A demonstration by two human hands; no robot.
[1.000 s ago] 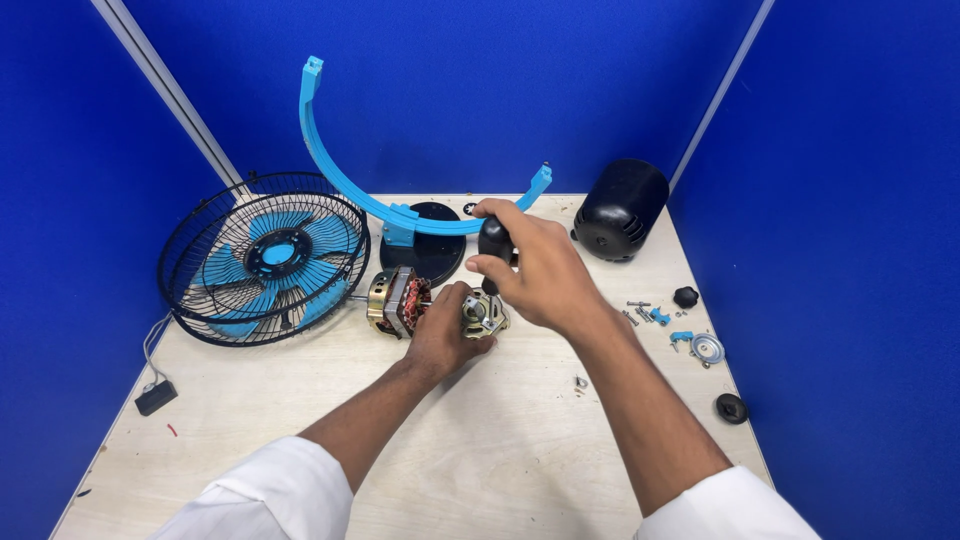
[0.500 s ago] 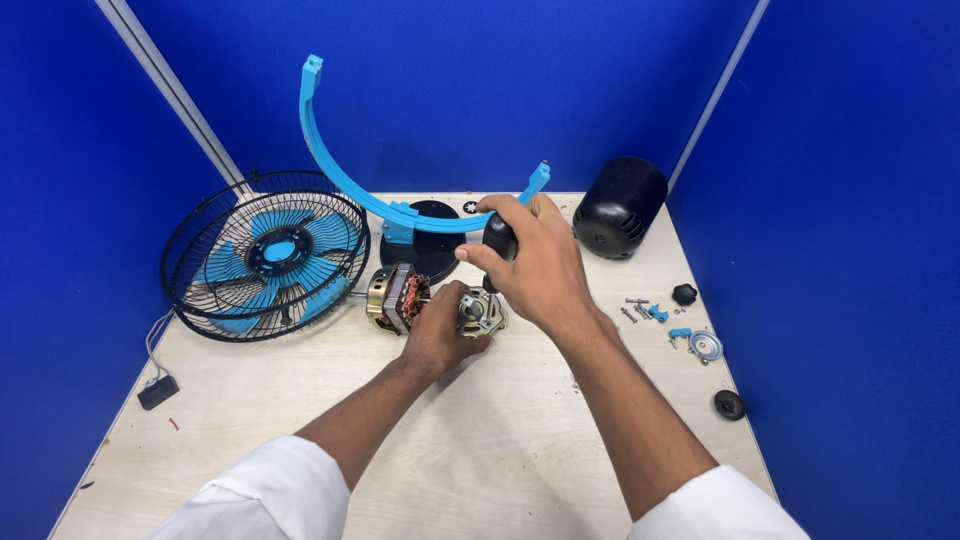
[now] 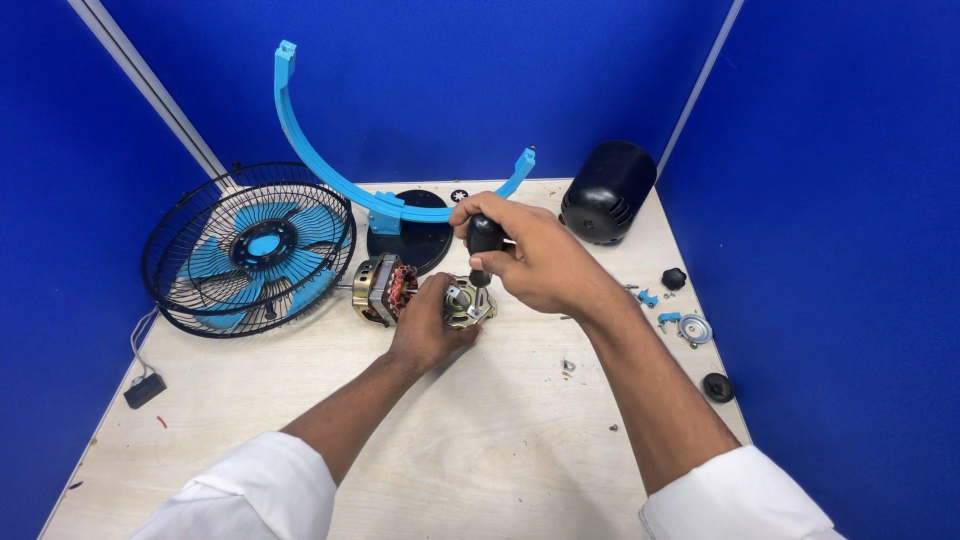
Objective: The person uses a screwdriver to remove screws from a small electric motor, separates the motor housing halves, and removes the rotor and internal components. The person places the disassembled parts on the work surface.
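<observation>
Fan motor (image 3: pixel 385 290), with copper windings and a brass-coloured frame, lies on the pale wooden table (image 3: pixel 480 440) near its middle, just in front of the round black base (image 3: pixel 420 240). Beside it, on its right, we see a brass-coloured end plate (image 3: pixel 468 304) with a short shaft at its centre. Our left hand (image 3: pixel 428 325) is cupped around this plate from below, fingers curled against its edge. Our right hand (image 3: pixel 535 260) is closed around the black handle of a screwdriver (image 3: pixel 484 240), which stands nearly upright with its tip down on the plate; we cannot tell from this angle whether the tip sits in a screw.

A curved blue bracket (image 3: pixel 330 165) rises from the black base and arcs to the left and right. At the left, a black wire guard (image 3: pixel 250 250) enclosing light-blue blades leans against the blue wall. A black domed motor cover (image 3: pixel 608 190) lies at the far right corner of the table. Along the right edge we note small loose parts: a black knob (image 3: pixel 674 278), blue clips (image 3: pixel 660 308), a silvery ring (image 3: pixel 695 328) and a black cap (image 3: pixel 717 387). A small black switch (image 3: pixel 145 389) on a thin cord rests at the left edge.
</observation>
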